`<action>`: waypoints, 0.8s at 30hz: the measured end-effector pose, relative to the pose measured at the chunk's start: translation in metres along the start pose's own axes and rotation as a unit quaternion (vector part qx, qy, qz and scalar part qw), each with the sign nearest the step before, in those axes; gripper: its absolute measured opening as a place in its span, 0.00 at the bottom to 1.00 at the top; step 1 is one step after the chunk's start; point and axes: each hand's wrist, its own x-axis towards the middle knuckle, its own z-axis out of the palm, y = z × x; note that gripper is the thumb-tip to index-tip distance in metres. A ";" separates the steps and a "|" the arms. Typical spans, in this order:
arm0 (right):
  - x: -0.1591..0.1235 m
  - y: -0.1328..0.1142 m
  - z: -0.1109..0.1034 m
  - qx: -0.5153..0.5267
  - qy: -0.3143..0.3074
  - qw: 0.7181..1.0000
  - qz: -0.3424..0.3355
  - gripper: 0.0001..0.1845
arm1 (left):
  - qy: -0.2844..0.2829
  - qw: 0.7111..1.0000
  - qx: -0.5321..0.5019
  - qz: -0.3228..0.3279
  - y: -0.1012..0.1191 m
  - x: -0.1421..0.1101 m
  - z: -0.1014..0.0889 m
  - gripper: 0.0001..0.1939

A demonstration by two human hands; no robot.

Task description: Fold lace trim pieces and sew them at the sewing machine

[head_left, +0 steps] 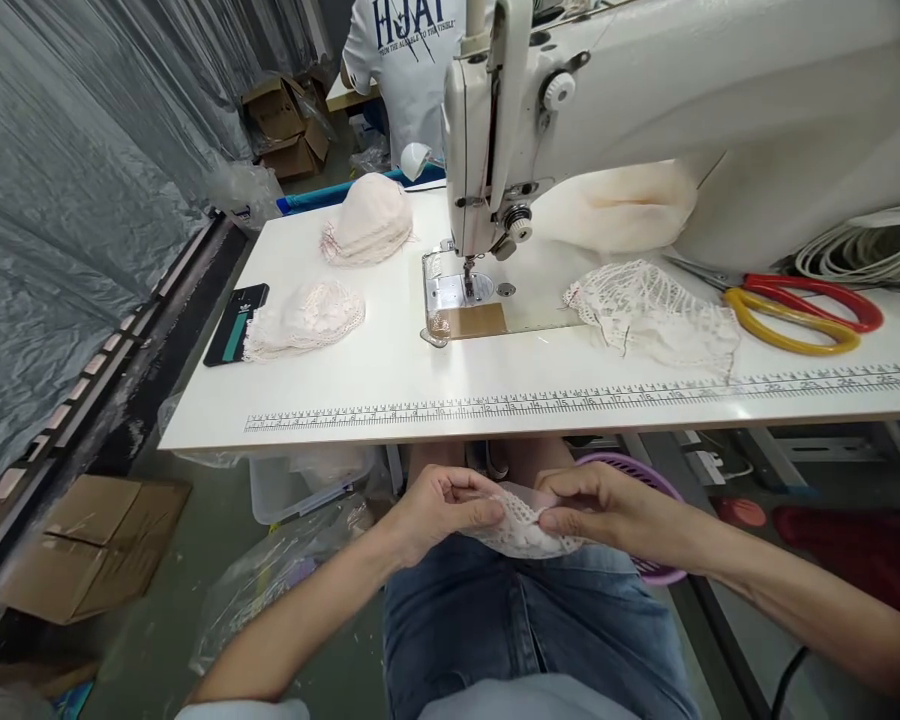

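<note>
Over my lap, below the table's front edge, both hands hold a piece of white lace fabric [523, 535]. My left hand [450, 510] pinches its left side between thumb and fingers. My right hand [596, 505] grips the right side the same way. Above them on the table stands a white sewing machine [487, 150], its needle and presser foot over the metal plate. More lace fabric [656, 310] lies right of the needle. To the left sit a folded lace piece [311, 318] and a stack of pale pink cups [371, 218].
Scissors with red and yellow handles [791, 315] lie on the right beside coiled white cord [870, 245]. A phone-like dark item [232, 325] is partly under the lace. A ruler strip [450, 408] runs along the edge. A purple basket [656, 575] stands below; a person [412, 90] is beyond.
</note>
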 end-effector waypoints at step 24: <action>0.015 0.028 0.008 0.040 0.053 0.997 0.033 0.17 | 0.031 0.982 0.176 0.055 -0.012 0.012 0.005 0.20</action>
